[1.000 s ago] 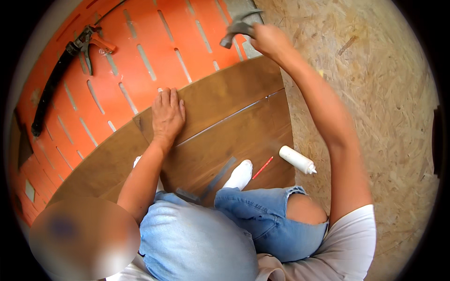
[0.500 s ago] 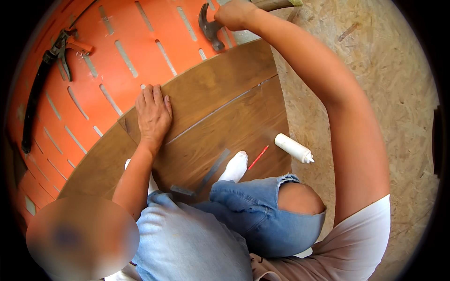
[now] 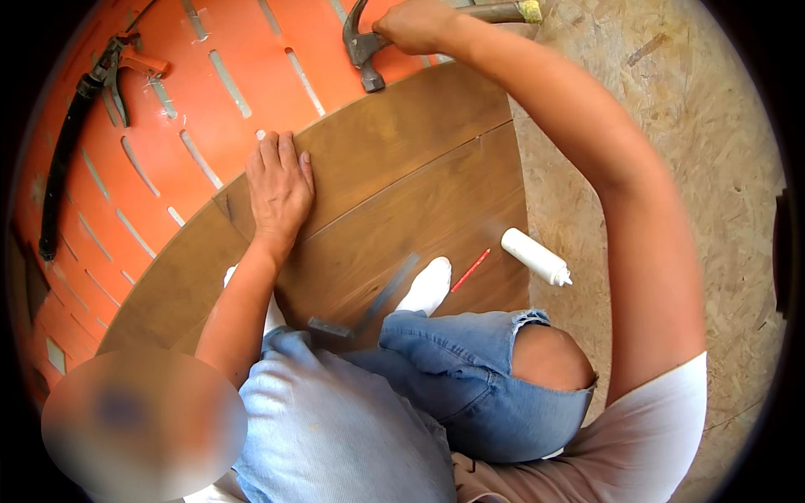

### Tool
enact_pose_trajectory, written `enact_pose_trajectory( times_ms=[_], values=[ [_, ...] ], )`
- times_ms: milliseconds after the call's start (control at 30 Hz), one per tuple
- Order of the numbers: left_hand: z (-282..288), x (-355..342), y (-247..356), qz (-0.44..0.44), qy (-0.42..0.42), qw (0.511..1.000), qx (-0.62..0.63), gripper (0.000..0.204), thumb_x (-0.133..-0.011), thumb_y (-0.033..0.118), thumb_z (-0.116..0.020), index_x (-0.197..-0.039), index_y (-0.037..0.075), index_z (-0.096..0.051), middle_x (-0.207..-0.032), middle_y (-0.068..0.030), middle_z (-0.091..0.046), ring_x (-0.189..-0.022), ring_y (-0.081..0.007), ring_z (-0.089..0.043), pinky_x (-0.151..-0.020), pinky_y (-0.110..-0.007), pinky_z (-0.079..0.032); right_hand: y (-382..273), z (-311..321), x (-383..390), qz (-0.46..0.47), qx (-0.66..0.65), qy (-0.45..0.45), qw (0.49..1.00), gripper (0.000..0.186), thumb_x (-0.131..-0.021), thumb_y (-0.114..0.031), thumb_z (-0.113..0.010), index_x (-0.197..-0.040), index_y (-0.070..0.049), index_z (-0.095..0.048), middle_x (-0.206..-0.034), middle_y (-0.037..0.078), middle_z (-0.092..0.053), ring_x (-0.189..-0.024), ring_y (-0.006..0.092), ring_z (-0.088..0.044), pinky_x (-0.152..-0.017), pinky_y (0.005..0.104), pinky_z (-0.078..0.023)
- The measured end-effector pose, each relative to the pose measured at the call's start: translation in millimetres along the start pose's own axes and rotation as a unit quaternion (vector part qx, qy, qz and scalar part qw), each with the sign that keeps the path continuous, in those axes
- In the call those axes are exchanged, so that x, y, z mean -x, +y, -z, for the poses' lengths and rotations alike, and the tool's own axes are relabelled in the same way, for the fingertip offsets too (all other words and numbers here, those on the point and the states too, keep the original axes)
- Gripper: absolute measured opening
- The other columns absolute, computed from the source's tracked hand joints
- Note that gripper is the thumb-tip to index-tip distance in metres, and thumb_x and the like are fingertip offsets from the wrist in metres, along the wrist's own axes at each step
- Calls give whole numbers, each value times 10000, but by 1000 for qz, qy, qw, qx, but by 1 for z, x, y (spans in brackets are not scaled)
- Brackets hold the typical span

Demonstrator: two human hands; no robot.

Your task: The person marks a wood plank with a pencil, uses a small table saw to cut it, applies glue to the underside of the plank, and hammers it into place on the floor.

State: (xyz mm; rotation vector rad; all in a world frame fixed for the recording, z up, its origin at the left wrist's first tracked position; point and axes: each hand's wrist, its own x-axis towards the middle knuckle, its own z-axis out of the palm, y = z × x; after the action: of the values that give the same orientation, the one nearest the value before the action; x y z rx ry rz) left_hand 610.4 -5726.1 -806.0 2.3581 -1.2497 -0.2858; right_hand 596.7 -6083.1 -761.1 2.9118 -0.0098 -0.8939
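Observation:
My left hand (image 3: pixel 279 189) lies flat on a brown wood floor plank (image 3: pixel 394 126), fingers stretched toward its far edge and the thumb beside them. The fingertips reach the border with the orange underlay (image 3: pixel 243 75). My right hand (image 3: pixel 417 25) is wrapped round the handle of a claw hammer (image 3: pixel 363 52) at the far side. The hammer's head hangs at the plank's far edge, claw pointing away, and the handle's yellowish end sticks out on the right. A thin dark seam runs between this plank and the nearer one (image 3: pixel 419 210).
On the left, a black caulking gun (image 3: pixel 71 151) with an orange trigger part lies on the underlay. A red pencil (image 3: pixel 470 270), a white squeeze bottle (image 3: pixel 536 256) and a grey square ruler (image 3: pixel 387 293) lie near my white-socked foot (image 3: pixel 428 285). Bare chipboard (image 3: pixel 654 109) extends right.
The pale line between the two planks has narrowed to a thin dark seam. The hammer in my right hand has shifted left along the far edge. My left hand stays on the plank.

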Motion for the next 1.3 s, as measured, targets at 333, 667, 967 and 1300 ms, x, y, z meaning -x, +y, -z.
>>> enact_pose_trajectory(
  times_ms=[333, 667, 967, 1300],
  values=[
    [-6, 5, -4, -7, 3, 1000, 5, 393, -972, 171, -593, -1321, -4, -544, -1282, -187, -529, -1210, -389, -499, -1049, -484, -392, -18, -9, -13, 58, 34, 28, 997, 145, -825, -192, -650, -871, -125, -770, -859, 138, -753, -838, 331, -739, -742, 474, -579],
    [-5, 6, -6, -7, 9, 1000, -21, 409, -965, 158, -595, -1334, -2, -522, -1290, -189, -525, -1203, -385, -497, -1044, -483, -388, 27, -9, -3, 10, 63, -44, 997, 185, -866, -177, -609, -896, -107, -778, -903, 141, -766, -876, 329, -750, -754, 452, -591],
    [-7, -1, 0, -14, 2, 1000, -2, 389, -964, 147, -596, -1319, 1, -530, -1263, -179, -528, -1182, -375, -501, -1029, -483, -392, 42, -2, 6, -59, 44, -15, 997, 204, -878, -197, -600, -896, -97, -777, -917, 149, -764, -866, 331, -748, -755, 464, -587],
    [-7, 4, 1, -26, 11, 1000, -7, 399, -964, 152, -596, -1327, 1, -528, -1280, -184, -523, -1174, -377, -501, -1032, -484, -386, 35, -1, 10, -31, 63, -39, 997, 190, -869, -200, -620, -919, -102, -775, -912, 139, -765, -856, 334, -745, -727, 456, -583]
  ],
)
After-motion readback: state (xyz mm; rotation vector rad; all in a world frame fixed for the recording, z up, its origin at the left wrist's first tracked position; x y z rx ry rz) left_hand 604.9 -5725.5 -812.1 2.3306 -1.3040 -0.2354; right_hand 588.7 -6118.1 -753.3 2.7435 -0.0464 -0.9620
